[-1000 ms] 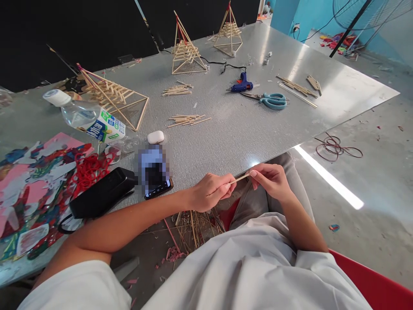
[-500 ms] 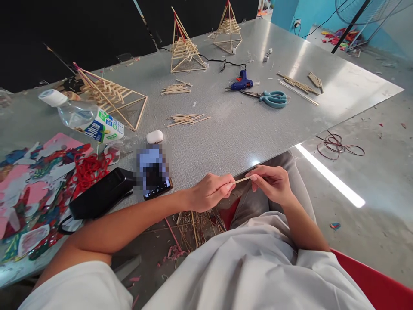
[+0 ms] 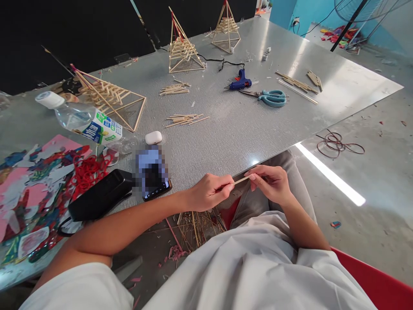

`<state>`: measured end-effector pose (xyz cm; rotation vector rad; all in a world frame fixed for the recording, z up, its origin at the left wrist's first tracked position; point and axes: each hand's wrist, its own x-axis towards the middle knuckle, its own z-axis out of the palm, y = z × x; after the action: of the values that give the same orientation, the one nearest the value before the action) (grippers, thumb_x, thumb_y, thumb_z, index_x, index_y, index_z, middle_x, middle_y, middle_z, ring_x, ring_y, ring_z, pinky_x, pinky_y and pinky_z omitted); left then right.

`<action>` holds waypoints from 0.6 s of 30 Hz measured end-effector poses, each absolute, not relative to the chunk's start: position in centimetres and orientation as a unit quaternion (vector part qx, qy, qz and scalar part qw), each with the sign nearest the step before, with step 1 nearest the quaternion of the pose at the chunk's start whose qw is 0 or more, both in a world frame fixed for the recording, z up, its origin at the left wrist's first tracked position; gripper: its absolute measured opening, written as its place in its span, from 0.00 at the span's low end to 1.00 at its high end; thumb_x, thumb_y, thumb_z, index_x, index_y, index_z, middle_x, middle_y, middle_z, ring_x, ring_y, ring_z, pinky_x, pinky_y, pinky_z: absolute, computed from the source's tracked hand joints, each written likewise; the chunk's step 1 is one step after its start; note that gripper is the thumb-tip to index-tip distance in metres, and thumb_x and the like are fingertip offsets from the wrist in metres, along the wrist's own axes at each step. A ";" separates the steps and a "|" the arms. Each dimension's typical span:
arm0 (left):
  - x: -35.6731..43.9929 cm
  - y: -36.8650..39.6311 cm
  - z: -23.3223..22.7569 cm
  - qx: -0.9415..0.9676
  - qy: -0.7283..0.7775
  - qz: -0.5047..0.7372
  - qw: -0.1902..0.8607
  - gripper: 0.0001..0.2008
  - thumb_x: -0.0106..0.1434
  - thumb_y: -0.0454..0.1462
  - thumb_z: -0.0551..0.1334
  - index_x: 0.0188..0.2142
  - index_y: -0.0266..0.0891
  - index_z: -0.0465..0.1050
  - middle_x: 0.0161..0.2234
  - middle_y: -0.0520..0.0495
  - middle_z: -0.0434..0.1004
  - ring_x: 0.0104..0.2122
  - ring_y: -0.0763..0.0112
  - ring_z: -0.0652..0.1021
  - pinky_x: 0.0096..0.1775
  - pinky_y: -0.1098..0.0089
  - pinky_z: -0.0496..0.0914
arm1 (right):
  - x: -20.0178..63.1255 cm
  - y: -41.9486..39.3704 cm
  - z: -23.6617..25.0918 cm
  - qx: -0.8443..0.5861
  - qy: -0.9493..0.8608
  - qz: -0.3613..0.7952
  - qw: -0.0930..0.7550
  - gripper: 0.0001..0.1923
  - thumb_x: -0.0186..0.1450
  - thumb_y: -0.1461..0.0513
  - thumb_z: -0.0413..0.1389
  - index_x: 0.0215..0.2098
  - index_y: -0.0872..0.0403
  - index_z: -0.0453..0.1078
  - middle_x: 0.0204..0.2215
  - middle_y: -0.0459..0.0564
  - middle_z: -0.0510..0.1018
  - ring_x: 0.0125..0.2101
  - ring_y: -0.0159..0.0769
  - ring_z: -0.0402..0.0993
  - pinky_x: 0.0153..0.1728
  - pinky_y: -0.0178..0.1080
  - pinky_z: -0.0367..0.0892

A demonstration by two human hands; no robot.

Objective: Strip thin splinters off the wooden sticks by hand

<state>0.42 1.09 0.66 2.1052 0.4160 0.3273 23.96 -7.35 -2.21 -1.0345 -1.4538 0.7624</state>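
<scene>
A short thin wooden stick (image 3: 241, 180) spans the gap between my two hands, just off the table's front edge and above my lap. My left hand (image 3: 211, 192) is closed round its left end. The thumb and fingertips of my right hand (image 3: 271, 183) pinch its right end. On the table beyond lie two small piles of cut sticks, the nearer pile (image 3: 185, 119) and the farther pile (image 3: 174, 88). Three pyramid frames built of sticks stand farther back: a left one (image 3: 108, 97), a middle one (image 3: 183, 51) and a far one (image 3: 226, 28).
Blue-handled scissors (image 3: 272, 97) and a blue glue gun (image 3: 240, 81) lie mid-table, with longer sticks (image 3: 297, 82) to their right. At left are a plastic bottle (image 3: 87, 118), a phone (image 3: 154, 172), a white earbud case (image 3: 153, 137), a black case (image 3: 100, 196) and colourful scraps (image 3: 35, 193).
Both hands keep the same hold on the stick and have barely moved. The view has shifted very slightly.
</scene>
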 end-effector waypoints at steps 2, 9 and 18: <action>0.5 1.1 0.7 0.853 0.171 0.140 0.472 0.16 0.77 0.40 0.51 0.30 0.41 0.62 0.21 0.59 0.58 0.20 0.78 0.60 0.27 0.74 0.56 | 23.8 -7.4 -2.2 -0.437 -0.622 0.323 0.564 0.13 0.76 0.55 0.62 0.38 0.53 0.83 0.19 0.46 0.80 0.18 0.30 0.73 0.20 0.34 0.65; 0.7 0.8 0.9 0.817 0.219 0.133 0.516 0.15 0.72 0.41 0.58 0.28 0.40 0.64 0.20 0.60 0.57 0.20 0.79 0.58 0.25 0.75 0.54 | 23.3 -7.1 -2.9 -0.430 -0.585 0.364 0.584 0.12 0.75 0.55 0.63 0.38 0.54 0.83 0.18 0.45 0.79 0.17 0.28 0.71 0.20 0.32 0.65; 0.9 1.0 1.3 0.729 0.255 0.133 0.621 0.15 0.73 0.45 0.63 0.45 0.34 0.80 0.20 0.59 0.62 0.20 0.79 0.62 0.24 0.76 0.55 | 22.9 -6.8 -3.5 -0.427 -0.528 0.371 0.633 0.12 0.74 0.53 0.65 0.40 0.53 0.84 0.17 0.43 0.77 0.16 0.29 0.69 0.19 0.33 0.64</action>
<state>0.91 0.97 1.35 1.6750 0.5869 0.3047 22.86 -6.82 -3.52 -0.9773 -1.2084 0.8489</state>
